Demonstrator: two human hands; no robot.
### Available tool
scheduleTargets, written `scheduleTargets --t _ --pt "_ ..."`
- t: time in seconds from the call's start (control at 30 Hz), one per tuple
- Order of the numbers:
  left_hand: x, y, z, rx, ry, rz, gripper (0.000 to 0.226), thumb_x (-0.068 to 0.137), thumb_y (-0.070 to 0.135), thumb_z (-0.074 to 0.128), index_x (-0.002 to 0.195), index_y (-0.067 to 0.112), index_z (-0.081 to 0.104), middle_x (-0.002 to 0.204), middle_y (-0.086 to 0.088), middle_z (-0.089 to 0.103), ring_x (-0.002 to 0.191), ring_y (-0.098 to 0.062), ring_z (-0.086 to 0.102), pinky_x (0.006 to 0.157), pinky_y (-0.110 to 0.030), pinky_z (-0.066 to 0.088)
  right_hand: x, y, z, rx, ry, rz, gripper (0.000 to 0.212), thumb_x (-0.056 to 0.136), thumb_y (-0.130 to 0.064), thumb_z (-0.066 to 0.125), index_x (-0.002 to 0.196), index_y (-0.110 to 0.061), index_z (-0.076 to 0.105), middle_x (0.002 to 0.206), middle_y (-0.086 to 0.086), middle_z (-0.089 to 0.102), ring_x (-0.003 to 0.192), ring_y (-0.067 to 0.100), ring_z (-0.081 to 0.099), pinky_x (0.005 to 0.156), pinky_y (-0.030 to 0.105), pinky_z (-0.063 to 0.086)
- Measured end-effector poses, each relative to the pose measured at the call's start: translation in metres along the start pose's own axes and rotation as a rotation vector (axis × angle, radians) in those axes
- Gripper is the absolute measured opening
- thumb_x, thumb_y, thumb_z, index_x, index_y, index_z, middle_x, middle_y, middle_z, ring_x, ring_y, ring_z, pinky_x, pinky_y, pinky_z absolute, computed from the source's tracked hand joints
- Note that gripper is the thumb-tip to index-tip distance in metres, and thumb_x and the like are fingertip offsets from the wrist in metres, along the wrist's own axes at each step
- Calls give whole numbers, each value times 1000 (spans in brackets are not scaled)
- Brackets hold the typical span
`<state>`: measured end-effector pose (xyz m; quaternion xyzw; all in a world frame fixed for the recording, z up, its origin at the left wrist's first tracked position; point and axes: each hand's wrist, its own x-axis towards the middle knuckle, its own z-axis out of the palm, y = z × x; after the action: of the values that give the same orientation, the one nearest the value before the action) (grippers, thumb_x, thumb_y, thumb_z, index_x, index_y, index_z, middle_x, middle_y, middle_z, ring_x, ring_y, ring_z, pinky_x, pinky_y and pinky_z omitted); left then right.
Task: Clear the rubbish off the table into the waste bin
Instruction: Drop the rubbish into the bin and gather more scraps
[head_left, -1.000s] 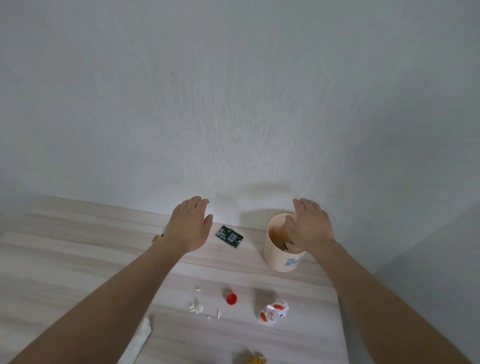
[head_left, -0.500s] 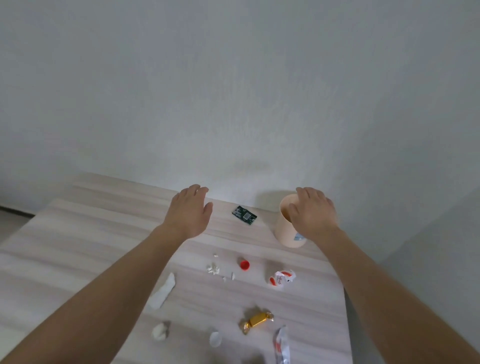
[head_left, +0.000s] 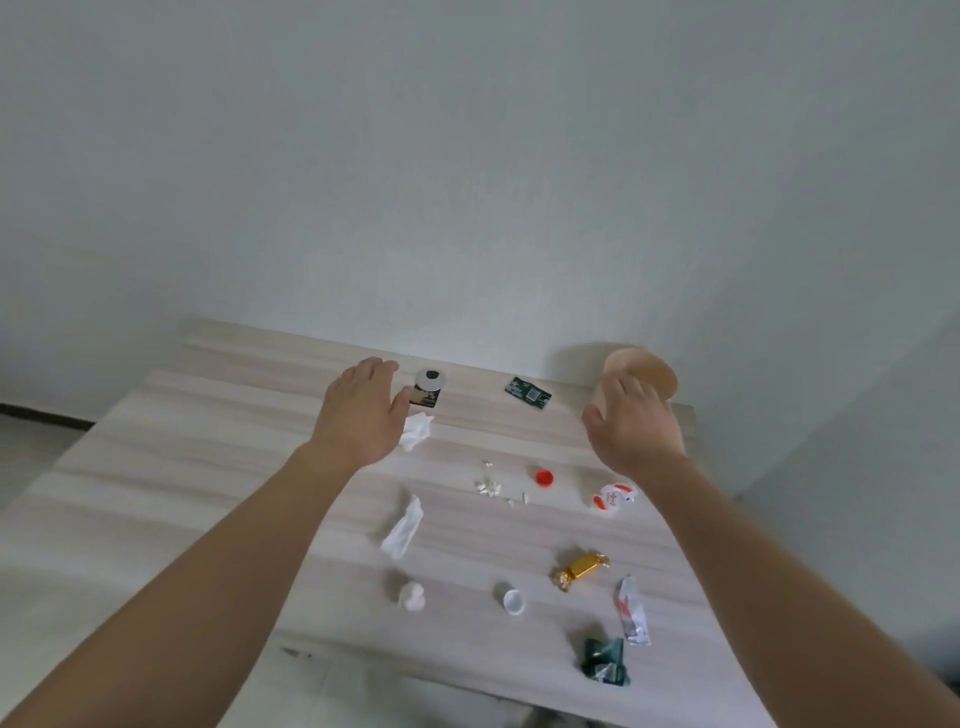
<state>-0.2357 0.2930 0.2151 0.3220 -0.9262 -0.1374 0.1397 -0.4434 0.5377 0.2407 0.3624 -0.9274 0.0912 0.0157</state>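
A small peach waste bin (head_left: 649, 371) stands at the table's back right corner. My right hand (head_left: 636, 426) hovers just in front of it, fingers apart, holding nothing. My left hand (head_left: 363, 415) floats open over the back middle, beside a crumpled white tissue (head_left: 417, 430). Rubbish lies scattered on the pale wooden table (head_left: 208, 467): a red cap (head_left: 544, 477), white crumbs (head_left: 488, 487), a red-and-white wrapper (head_left: 613, 499), a tissue strip (head_left: 402, 527), a gold candy (head_left: 581, 569), a white cap (head_left: 513, 601), a white wad (head_left: 413, 595), a sachet (head_left: 632, 610), a green wrapper (head_left: 605, 660).
A green circuit board (head_left: 529, 392) and a dark card with a round disc (head_left: 428, 389) lie near the back edge. A white wall rises right behind the table. The table's right edge runs close to the bin and the sachet.
The view has tipped down and drawn back, showing more of the table and rubbish. My right hand has come off the bin's rim and sits in front of it. Both hands stay empty.
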Motion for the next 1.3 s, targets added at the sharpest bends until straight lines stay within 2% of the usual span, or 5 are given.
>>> scheduleTargets --t 0.1,0.43,0.83,1.1,1.3 --pt "-13 -28 -6 8 -4 23 43 94 28 47 132 7 47 133 -13 51 121 -35 48 102 -46 38 -13 -28 11 18 -11 5 34 91 -34 38 113 -11 49 118 10 54 110 29 46 92 43 39" --pt "2 -69 9 16 -82 38 46 95 30 45 136 10 43 138 -10 47 125 -31 44 106 -43 35 -8 -65 43 25 -48 32 41 93 -36 37 128 -16 44 128 5 52 115 24 47 95 42 41" --pt "121 -84 101 42 -249 15 38 93 26 47 129 13 46 130 -9 51 116 -29 49 99 -41 40 118 -34 128 -8 -255 72 46 93 -36 34 134 -15 40 135 5 48 123 24 42 102 40 37" --pt "196 -104 180 62 -398 -29 30 93 27 44 120 13 45 123 -8 48 108 -28 48 87 -40 42 207 -12 195 -41 -379 85 42 89 -32 35 125 -15 46 124 7 53 111 26 47 95 44 43" --pt "216 -120 229 79 -464 -72 33 93 34 45 118 12 45 114 -9 50 101 -27 49 80 -41 47 248 2 236 -97 -442 98 38 90 -31 39 123 -15 47 125 9 52 113 29 47 90 41 41"
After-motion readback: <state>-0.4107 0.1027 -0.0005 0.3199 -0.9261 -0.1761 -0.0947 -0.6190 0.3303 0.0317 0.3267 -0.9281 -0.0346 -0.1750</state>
